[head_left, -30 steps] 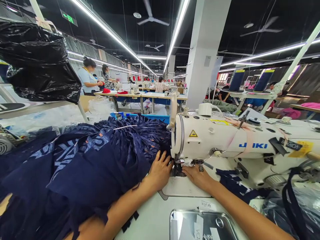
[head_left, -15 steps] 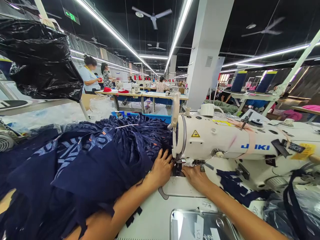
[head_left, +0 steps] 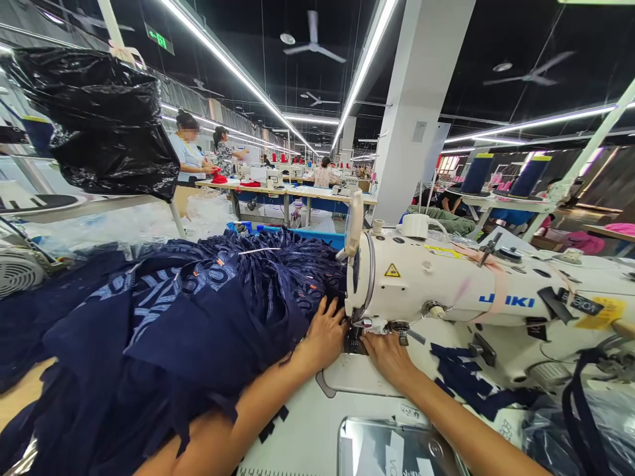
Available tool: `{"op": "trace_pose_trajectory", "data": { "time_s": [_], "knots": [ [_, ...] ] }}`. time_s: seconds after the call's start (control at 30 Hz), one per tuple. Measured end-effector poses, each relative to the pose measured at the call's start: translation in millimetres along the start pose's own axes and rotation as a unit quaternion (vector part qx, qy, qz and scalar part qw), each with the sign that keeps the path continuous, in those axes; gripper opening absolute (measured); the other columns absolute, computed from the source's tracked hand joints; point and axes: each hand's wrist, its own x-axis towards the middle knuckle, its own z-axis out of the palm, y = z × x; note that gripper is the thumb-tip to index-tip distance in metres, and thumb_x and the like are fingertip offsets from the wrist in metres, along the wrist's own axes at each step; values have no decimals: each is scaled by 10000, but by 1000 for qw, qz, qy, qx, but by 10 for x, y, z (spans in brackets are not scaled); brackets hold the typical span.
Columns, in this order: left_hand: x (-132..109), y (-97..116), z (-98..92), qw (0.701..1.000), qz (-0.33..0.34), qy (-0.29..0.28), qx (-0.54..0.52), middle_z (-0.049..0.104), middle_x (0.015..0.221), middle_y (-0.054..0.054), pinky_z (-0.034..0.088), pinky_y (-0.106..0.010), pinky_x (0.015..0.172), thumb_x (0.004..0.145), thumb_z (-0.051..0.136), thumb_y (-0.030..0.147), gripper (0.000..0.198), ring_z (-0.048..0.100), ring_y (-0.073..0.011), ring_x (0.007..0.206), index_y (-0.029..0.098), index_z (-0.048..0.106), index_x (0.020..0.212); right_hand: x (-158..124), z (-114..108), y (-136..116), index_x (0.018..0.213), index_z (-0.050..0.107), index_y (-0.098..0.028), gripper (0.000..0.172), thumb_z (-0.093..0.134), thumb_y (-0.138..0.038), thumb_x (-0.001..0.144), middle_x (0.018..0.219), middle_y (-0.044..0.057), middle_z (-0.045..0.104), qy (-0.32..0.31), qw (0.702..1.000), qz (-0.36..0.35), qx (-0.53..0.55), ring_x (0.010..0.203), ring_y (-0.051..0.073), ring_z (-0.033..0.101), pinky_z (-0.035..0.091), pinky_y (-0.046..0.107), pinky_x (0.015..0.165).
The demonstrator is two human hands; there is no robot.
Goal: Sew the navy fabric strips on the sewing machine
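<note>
A white sewing machine (head_left: 446,277) stands at the centre right, its needle area low at its left end. My left hand (head_left: 325,334) lies just left of the presser foot, fingers spread at the edge of a large dark navy fabric pile (head_left: 198,337). Close on the right of the foot is my right hand (head_left: 387,356), its fingers bent together; what they press or hold is too hidden to make out. Dark material shows under the foot between both hands. Part of the pile drapes over my left forearm.
A metal tray (head_left: 367,436) with labels sits at the front. Navy strips (head_left: 466,377) and a clear plastic bag (head_left: 550,423) lie at the right. A black plastic bag (head_left: 114,125) hangs at the upper left. People work at tables behind.
The view has shifted slightly, so the surroundings appear a little further right. Both hands stay beside the presser foot with little visible movement.
</note>
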Motion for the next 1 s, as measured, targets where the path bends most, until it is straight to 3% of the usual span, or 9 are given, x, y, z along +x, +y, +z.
{"op": "trace_pose_trajectory", "data": {
  "time_s": [0.27, 0.37, 0.47, 0.53, 0.6, 0.67, 0.77, 0.9, 1.0],
  "knots": [
    [-363, 330, -88, 998, 18, 7, 57, 559, 1140, -156, 264, -538, 969, 809, 518, 257, 254, 421, -335, 1138, 111, 635, 980, -101, 269, 128, 837, 666, -200, 373, 299, -253, 876, 783, 86, 693, 86, 994, -39, 52, 662, 219, 625, 474, 352, 651],
    [-633, 327, -384, 992, 72, 98, 43, 617, 1007, -73, 309, -448, 973, 845, 468, 200, 172, 524, -223, 993, 164, 627, 901, -87, 328, 150, 810, 664, -204, 377, 296, -259, 871, 757, 90, 689, 109, 991, -46, 70, 661, 221, 629, 484, 342, 628],
    [-890, 56, -871, 982, -51, 172, 54, 551, 1113, -102, 381, -358, 911, 824, 438, 125, 187, 524, -208, 978, 132, 591, 931, -84, 323, 145, 797, 660, -197, 385, 290, -278, 870, 756, 99, 684, 118, 988, -41, 88, 656, 232, 628, 492, 361, 626],
    [-1048, -215, -1160, 974, -167, 137, 70, 524, 1133, -122, 433, -321, 813, 809, 395, 67, 224, 555, -195, 890, 115, 573, 935, -95, 311, 142, 805, 658, -195, 388, 287, -289, 868, 758, 104, 681, 117, 988, -30, 93, 631, 231, 622, 496, 364, 611],
    [-1220, -483, -1338, 968, -234, 44, 78, 573, 1006, -99, 455, -311, 702, 826, 385, 90, 207, 577, -187, 750, 124, 563, 927, -113, 309, 151, 821, 656, -204, 370, 299, -291, 862, 764, 98, 681, 105, 989, -26, 96, 620, 225, 617, 496, 348, 586],
    [-1419, -713, -1412, 964, -245, -41, 97, 612, 890, -62, 442, -324, 708, 844, 396, 121, 184, 585, -206, 748, 146, 569, 899, -130, 317, 167, 832, 653, -215, 344, 317, -282, 855, 766, 87, 682, 94, 991, -28, 95, 618, 218, 613, 492, 328, 566],
    [-1728, -970, -1430, 959, -242, -107, 98, 628, 964, -38, 423, -309, 741, 840, 437, 142, 182, 594, -202, 821, 179, 576, 953, -145, 339, 189, 843, 653, -220, 321, 334, -263, 845, 765, 79, 682, 88, 992, -32, 90, 614, 211, 608, 491, 312, 558],
    [-1974, -1065, -1426, 951, -253, -125, 123, 628, 1012, -43, 411, -308, 746, 827, 446, 130, 259, 600, -194, 833, 189, 555, 1054, -147, 368, 189, 837, 663, -207, 340, 326, -258, 842, 760, 92, 682, 110, 991, -39, 70, 617, 223, 609, 506, 340, 581],
    [-1988, -938, -1377, 948, -233, -125, 177, 614, 1014, -80, 413, -330, 750, 673, 534, 19, 634, 599, -212, 809, 158, 385, 1273, -139, 376, 175, 819, 673, -196, 367, 312, -256, 845, 742, 105, 681, 129, 989, -46, 55, 616, 237, 613, 514, 368, 585]
  ]
}}
